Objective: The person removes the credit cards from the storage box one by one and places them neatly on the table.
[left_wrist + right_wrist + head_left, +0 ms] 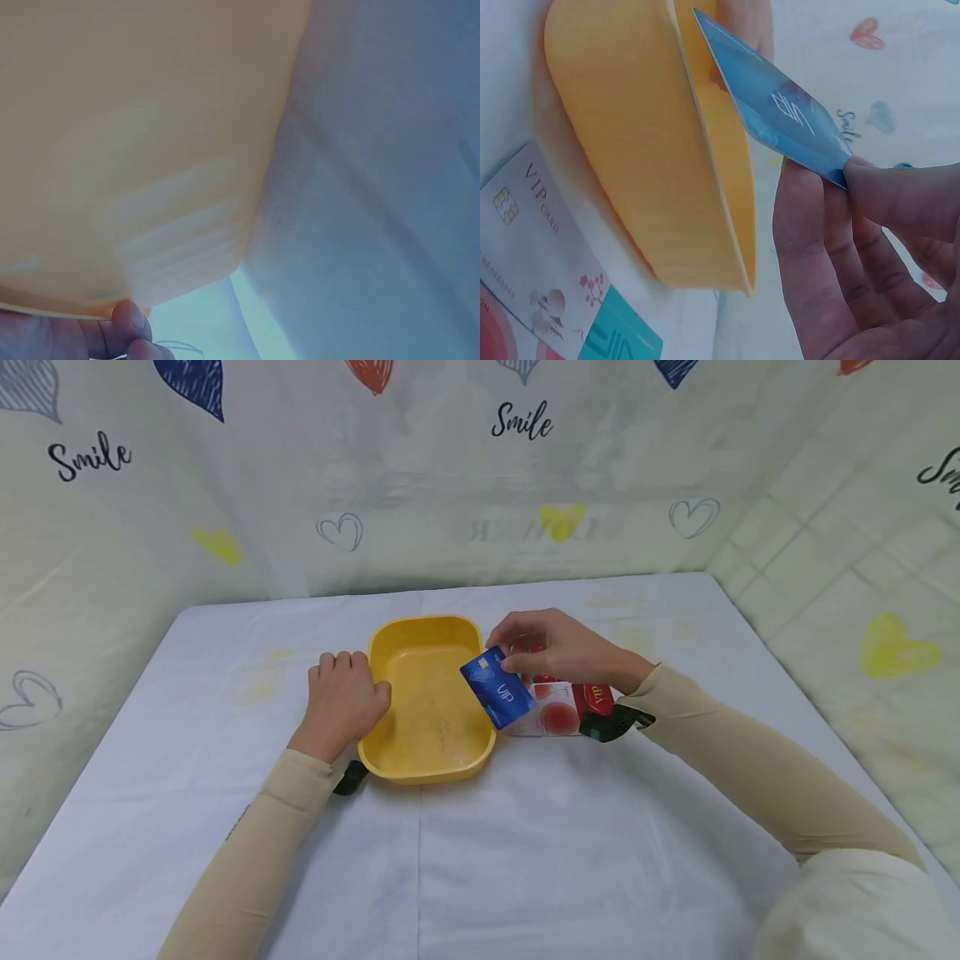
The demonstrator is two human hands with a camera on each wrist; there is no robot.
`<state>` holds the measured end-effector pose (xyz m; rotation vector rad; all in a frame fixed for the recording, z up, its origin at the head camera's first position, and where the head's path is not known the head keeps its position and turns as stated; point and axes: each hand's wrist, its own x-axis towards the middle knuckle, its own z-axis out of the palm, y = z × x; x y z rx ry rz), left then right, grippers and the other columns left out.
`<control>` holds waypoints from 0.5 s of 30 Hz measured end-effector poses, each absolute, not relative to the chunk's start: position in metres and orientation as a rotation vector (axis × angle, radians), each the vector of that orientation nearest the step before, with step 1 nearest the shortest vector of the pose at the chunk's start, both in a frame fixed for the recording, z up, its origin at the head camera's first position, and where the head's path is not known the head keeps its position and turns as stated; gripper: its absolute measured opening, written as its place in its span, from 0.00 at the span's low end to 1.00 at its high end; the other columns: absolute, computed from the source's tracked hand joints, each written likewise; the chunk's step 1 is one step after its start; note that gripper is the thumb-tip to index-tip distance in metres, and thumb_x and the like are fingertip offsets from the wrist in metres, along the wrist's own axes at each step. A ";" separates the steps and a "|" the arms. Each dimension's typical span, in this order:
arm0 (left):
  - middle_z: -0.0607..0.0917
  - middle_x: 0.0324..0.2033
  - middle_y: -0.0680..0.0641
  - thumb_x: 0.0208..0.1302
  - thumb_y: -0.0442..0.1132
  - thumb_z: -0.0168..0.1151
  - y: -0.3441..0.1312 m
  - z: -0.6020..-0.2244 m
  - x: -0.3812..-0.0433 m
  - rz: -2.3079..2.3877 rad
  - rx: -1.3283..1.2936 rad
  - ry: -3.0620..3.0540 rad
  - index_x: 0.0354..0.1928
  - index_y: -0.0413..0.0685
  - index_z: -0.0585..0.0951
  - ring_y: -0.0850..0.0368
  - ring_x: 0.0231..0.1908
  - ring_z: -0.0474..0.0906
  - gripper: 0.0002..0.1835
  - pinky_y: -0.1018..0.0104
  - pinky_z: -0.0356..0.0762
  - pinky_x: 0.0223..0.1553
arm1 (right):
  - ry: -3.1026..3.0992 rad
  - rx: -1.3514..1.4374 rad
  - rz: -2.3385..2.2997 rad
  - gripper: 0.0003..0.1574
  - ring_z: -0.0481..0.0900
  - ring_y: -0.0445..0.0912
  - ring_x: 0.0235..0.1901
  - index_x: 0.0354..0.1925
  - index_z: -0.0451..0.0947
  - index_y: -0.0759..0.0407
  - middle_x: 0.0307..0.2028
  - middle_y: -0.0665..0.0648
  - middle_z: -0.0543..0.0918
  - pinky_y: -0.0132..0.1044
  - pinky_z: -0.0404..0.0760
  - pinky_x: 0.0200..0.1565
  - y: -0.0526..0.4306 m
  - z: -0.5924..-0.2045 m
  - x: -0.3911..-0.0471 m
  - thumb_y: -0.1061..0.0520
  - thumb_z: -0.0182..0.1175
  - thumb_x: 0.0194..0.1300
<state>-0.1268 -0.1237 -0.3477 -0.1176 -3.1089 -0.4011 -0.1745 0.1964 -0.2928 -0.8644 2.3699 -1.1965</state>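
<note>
At the left rim of the yellow plastic basin [427, 693], my left hand [341, 703] grips with the thumb over the inner side. The left wrist view shows fingertips [130, 319] at the edge of the basin's outer wall [150, 150]. My right hand [558, 645] pinches a blue VIP card [497, 687] by one end, thumb against fingers. That card is tilted and held over the basin's right rim. Seen in the right wrist view, the card [780, 105] has pale VIP lettering. The basin's inside shows nothing lying in it.
Right of the basin, under my right hand, several cards lie on the white cloth: a pale VIP card [544, 217] with a chip, a teal one [622, 330], and a red one [596, 698]. A printed curtain [450, 460] hangs behind the table.
</note>
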 end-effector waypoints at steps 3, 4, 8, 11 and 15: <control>0.70 0.34 0.37 0.68 0.45 0.44 -0.124 -0.347 -0.127 -0.402 -0.114 -3.111 0.38 0.33 0.70 0.39 0.44 0.60 0.17 0.47 0.60 0.48 | 2.373 -0.832 -1.234 0.16 0.86 0.51 0.47 0.56 0.80 0.53 0.52 0.56 0.84 0.46 0.89 0.46 0.203 -0.294 -0.175 0.58 0.63 0.71; 0.70 0.34 0.38 0.68 0.44 0.44 -0.124 -0.347 -0.127 -0.402 -0.112 -3.111 0.38 0.33 0.70 0.39 0.44 0.60 0.17 0.47 0.60 0.48 | 2.375 -0.824 -1.246 0.16 0.86 0.51 0.48 0.56 0.80 0.53 0.52 0.56 0.84 0.46 0.89 0.47 0.205 -0.294 -0.175 0.58 0.63 0.71; 0.70 0.34 0.37 0.68 0.44 0.44 -0.123 -0.347 -0.126 -0.398 -0.111 -3.108 0.37 0.33 0.70 0.39 0.43 0.60 0.17 0.47 0.60 0.47 | 2.393 -0.783 -1.282 0.16 0.86 0.51 0.49 0.56 0.80 0.53 0.50 0.57 0.83 0.46 0.89 0.49 0.214 -0.298 -0.175 0.58 0.63 0.71; 0.71 0.34 0.37 0.68 0.44 0.44 -0.123 -0.347 -0.126 -0.393 -0.111 -3.106 0.37 0.34 0.70 0.39 0.43 0.61 0.17 0.47 0.60 0.47 | 2.410 -0.761 -1.298 0.15 0.86 0.51 0.47 0.55 0.80 0.53 0.47 0.57 0.82 0.48 0.89 0.48 0.221 -0.301 -0.176 0.58 0.63 0.71; 0.70 0.33 0.38 0.68 0.44 0.44 -0.122 -0.347 -0.126 -0.401 -0.110 -3.104 0.37 0.34 0.70 0.39 0.43 0.60 0.16 0.48 0.59 0.47 | 2.425 -0.753 -1.314 0.15 0.86 0.52 0.43 0.56 0.80 0.53 0.45 0.58 0.82 0.49 0.89 0.44 0.229 -0.303 -0.174 0.58 0.63 0.72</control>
